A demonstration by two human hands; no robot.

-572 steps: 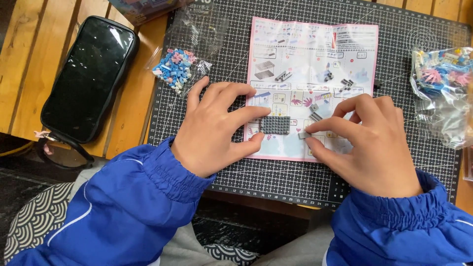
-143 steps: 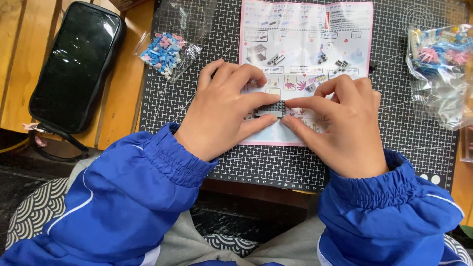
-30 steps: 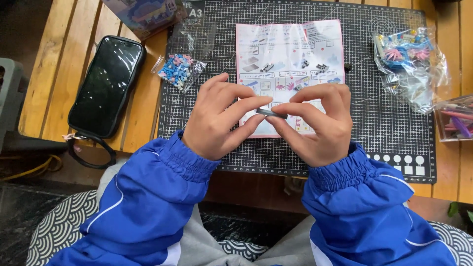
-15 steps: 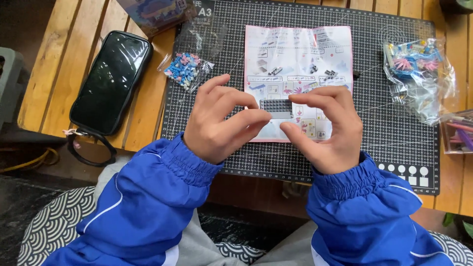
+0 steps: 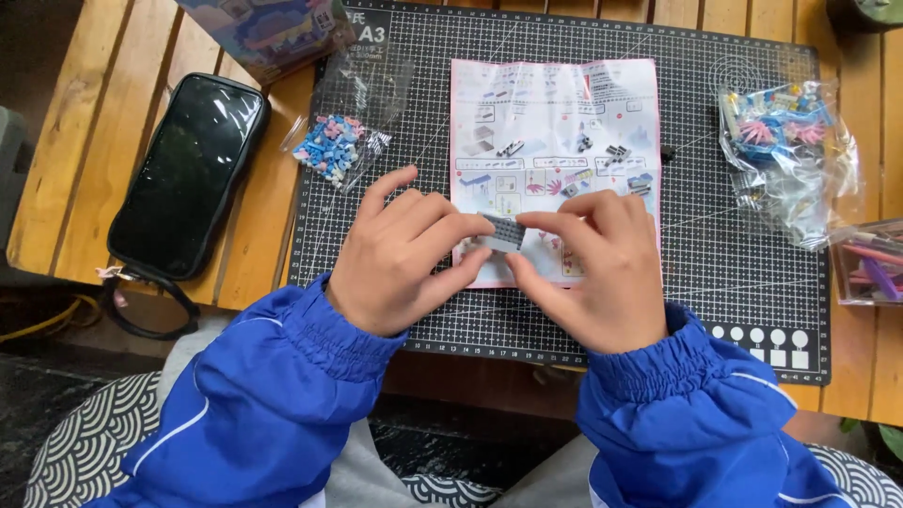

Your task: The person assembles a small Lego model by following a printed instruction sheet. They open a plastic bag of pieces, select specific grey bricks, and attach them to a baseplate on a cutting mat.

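Note:
A small grey studded plate (image 5: 505, 232) is pinched between the fingertips of both hands, just above the lower part of a pink-edged instruction sheet (image 5: 555, 122). My left hand (image 5: 400, 254) grips the plate's left side with thumb and forefinger. My right hand (image 5: 593, 268) grips its right side the same way. Both arms wear blue sleeves with elastic cuffs. The sheet lies flat on a black gridded cutting mat (image 5: 715, 273).
A clear bag of small blue and pink pieces (image 5: 334, 150) lies left of the sheet. A larger bag of mixed pieces (image 5: 785, 155) sits at the right, with a clear box (image 5: 870, 263) beside it. A black pouch (image 5: 183, 174) rests on the wooden slat table (image 5: 85, 103); a printed box (image 5: 268, 33) is at the top.
The grey plate stays pinched between both hands throughout. The hands have lowered slightly towards the sheet, and the view has shifted a little since a second ago.

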